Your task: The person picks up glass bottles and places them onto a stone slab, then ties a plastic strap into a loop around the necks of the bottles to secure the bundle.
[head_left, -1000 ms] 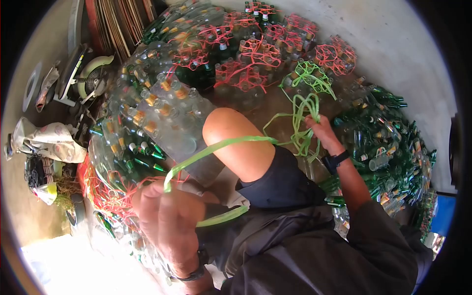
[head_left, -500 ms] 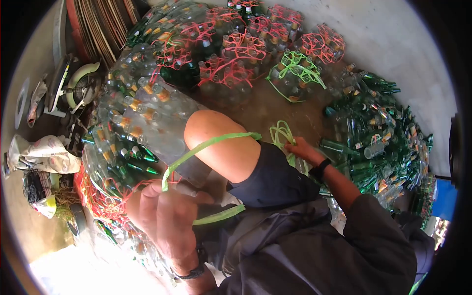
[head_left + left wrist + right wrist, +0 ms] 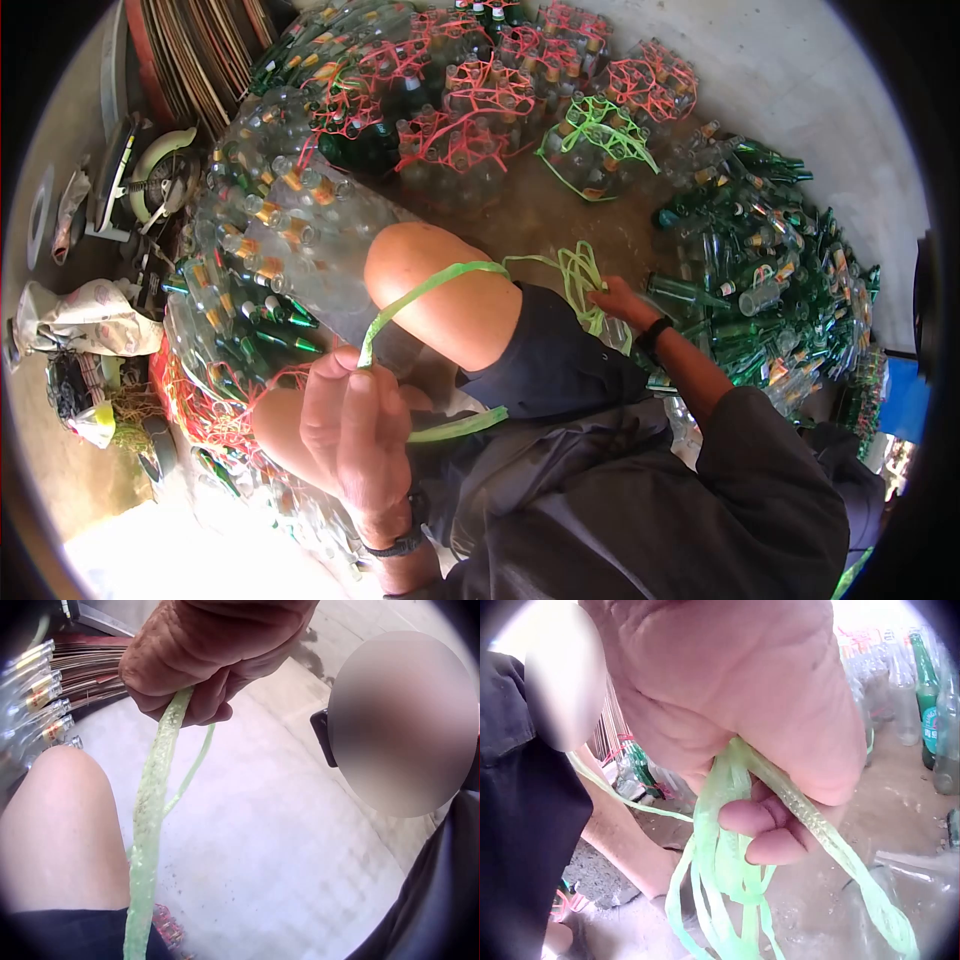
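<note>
In the head view, my left hand (image 3: 360,440) pinches a flat light-green plastic strip (image 3: 425,287) between thumb and fingers, in front of the body. From there the strip runs over the bent knee (image 3: 430,290) towards the other hand; a short loose length (image 3: 460,425) sticks out below the left hand. My right hand (image 3: 625,308), beyond the thigh, grips a looped bundle (image 3: 577,275) of the same strip. In the right wrist view its fingers curl round the gathered loops (image 3: 731,855), which hang down. The left wrist view shows the strip (image 3: 150,810) coming out of the fist.
Bottle bundles tied with red strip (image 3: 490,90) stand at the back, beside one tied with green (image 3: 600,135). Loose green bottles (image 3: 740,270) are heaped at right, clear bottles (image 3: 290,200) at left. Red strips (image 3: 195,390) lie in a tangle by the left leg.
My right hand has come down and nearer with the looped bundle. The left hand has shifted slightly right, still pinching the strip. The head view has swung somewhat.
</note>
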The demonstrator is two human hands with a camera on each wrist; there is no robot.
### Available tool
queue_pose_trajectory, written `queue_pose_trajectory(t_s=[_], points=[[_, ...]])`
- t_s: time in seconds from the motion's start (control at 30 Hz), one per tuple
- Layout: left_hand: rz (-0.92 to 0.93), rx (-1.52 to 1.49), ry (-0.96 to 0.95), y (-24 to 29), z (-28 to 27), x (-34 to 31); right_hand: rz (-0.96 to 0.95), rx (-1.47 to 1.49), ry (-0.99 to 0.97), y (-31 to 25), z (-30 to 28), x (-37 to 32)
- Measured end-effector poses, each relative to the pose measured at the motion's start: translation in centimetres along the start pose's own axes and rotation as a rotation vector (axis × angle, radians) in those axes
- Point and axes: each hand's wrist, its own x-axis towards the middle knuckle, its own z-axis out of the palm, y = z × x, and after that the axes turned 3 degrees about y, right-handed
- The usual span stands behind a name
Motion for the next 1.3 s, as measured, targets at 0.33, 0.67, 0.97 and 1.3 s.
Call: queue_pose_trajectory(t_s=[0.33, 0.67, 0.97, 1.3], points=[[-0.007, 0.019, -0.035, -0.2, 0.2, 0.1, -0.006, 0.009, -0.044, 5.2, 0.5, -2.1], [-0.039, 0.058, -0.076, -0.8, 0.6, 0.4, -0.244, -0.593, 0.148, 6.5, -2.5, -3.2], [0.017, -0.012, -0.176, -2.1, 0.0, 0.7, -0.112, -0.682, 0.052, 7.0, -7.8, -2.2], [-0.035, 0.044, -0.137, -2.4, 0.7, 0.5, -0.167, -0.707, 0.074, 7.7, -8.4, -6.6]])
